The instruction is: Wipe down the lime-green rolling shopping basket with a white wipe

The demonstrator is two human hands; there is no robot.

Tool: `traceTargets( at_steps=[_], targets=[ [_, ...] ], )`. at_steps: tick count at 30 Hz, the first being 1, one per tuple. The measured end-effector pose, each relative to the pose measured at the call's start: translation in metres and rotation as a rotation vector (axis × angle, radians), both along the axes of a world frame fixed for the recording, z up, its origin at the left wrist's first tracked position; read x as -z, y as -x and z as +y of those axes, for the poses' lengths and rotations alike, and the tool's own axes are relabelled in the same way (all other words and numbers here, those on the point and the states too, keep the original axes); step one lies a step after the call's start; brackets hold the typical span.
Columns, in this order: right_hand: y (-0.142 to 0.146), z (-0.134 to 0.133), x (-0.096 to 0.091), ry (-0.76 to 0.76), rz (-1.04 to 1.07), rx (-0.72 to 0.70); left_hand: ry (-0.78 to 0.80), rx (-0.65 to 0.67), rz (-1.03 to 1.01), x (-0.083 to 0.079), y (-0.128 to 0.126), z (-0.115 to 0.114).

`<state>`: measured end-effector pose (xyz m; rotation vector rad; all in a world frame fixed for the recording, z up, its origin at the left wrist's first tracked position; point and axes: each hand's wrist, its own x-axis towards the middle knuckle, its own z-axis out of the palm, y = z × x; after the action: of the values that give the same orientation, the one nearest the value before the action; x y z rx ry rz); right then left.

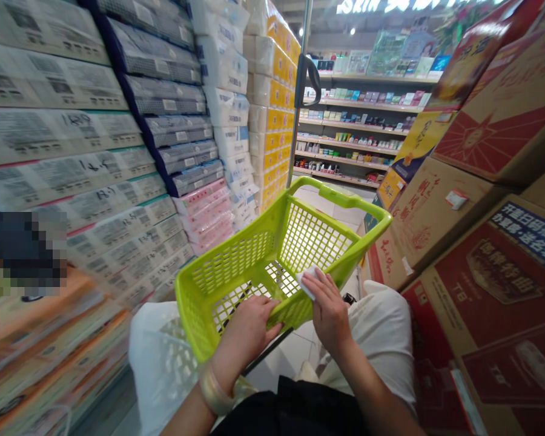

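A lime-green plastic shopping basket (pixel 191 290) with lattice walls stands tilted between my knees, its inside facing up. My left hand (pixel 253 321) is closed over its near rim, fingers curled to the inner side. A folded white cloth or tissue (pixel 309 280) lies under the fingers of my right hand (pixel 330 309), which presses it against the basket's right rim. The cloth's far edge shows past my fingertips; its rest is hidden by the hand. On the far end of the basket is a moulded green handle (pixel 331 197).
Tall stacks of wrapped paper packs (pixel 163 91) rise at the left, with yellow packs (pixel 275 127) further on. Printed cardboard boxes (pixel 495 266) crowd the right side. A dark loop handle (pixel 309 82) sits on an upright pole. Shelves of small goods (pixel 358 109) stand behind.
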<state>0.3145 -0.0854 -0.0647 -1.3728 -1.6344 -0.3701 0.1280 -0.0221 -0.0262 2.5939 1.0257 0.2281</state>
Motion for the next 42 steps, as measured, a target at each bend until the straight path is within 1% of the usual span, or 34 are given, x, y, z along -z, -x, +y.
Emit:
traceTargets(
  at_steps=[1, 5, 6, 8, 11, 13, 15, 18, 19, 21, 24, 25, 26, 27, 30, 31, 32, 36, 38, 39, 42],
  targets=[
    [0.002, 0.000, 0.000, 0.009, -0.004, -0.014, -0.005, -0.001, 0.001, 0.000, 0.000, 0.000],
    [0.018, -0.004, -0.001, 0.075, -0.073, -0.190, -0.028, -0.004, 0.001, 0.003, 0.001, 0.001],
    [0.019, -0.004, -0.001, 0.078, -0.081, -0.211, -0.028, -0.005, -0.002, 0.003, 0.001, 0.001],
    [0.013, -0.002, -0.001, 0.067, -0.067, -0.185, -0.020, -0.002, -0.007, 0.002, 0.001, 0.001],
    [-0.003, 0.003, -0.001, 0.013, -0.009, -0.045, -0.001, 0.004, -0.010, 0.000, 0.001, 0.000],
    [-0.006, 0.004, -0.001, -0.005, 0.021, 0.023, 0.004, 0.001, -0.011, -0.001, 0.001, 0.000],
    [0.000, 0.003, -0.002, 0.023, 0.014, -0.002, -0.002, -0.003, -0.014, -0.001, 0.000, 0.000],
    [0.014, -0.001, -0.002, 0.092, -0.070, -0.164, -0.024, -0.004, -0.013, 0.001, 0.001, 0.000],
    [0.016, -0.002, -0.003, 0.102, -0.091, -0.196, -0.028, -0.004, -0.012, 0.002, 0.001, 0.000],
    [0.012, 0.000, -0.004, 0.091, -0.091, -0.181, -0.022, -0.004, -0.009, 0.002, 0.001, 0.000],
    [-0.002, 0.003, -0.007, 0.038, -0.031, -0.044, -0.002, 0.002, -0.008, 0.001, 0.001, 0.000],
    [-0.004, 0.004, -0.007, 0.032, -0.016, -0.017, -0.001, 0.003, -0.010, 0.001, 0.001, 0.000],
    [-0.004, 0.004, -0.008, 0.037, -0.014, -0.020, -0.004, 0.001, -0.014, 0.001, 0.001, 0.000],
    [-0.002, 0.004, -0.008, 0.055, -0.025, -0.051, -0.011, -0.001, -0.019, 0.001, 0.001, 0.000],
    [0.008, 0.001, -0.007, 0.113, -0.092, -0.199, -0.036, -0.003, -0.019, 0.003, 0.001, 0.002],
    [0.009, 0.001, -0.006, 0.117, -0.102, -0.218, -0.043, 0.002, -0.018, 0.004, 0.001, 0.003],
    [0.007, 0.001, -0.006, 0.112, -0.098, -0.209, -0.050, 0.009, -0.018, 0.005, 0.002, 0.004],
    [-0.008, 0.007, -0.007, 0.036, -0.017, -0.022, -0.081, 0.033, -0.052, 0.009, 0.007, 0.009],
    [-0.007, 0.009, -0.008, 0.026, -0.009, 0.018, -0.095, 0.033, -0.060, 0.010, 0.010, 0.012],
    [-0.003, 0.010, -0.009, 0.038, -0.025, -0.006, -0.100, 0.033, -0.056, 0.009, 0.012, 0.013],
    [0.012, 0.010, -0.010, 0.108, -0.103, -0.152, -0.117, 0.040, -0.016, 0.007, 0.017, 0.018]
  ],
)
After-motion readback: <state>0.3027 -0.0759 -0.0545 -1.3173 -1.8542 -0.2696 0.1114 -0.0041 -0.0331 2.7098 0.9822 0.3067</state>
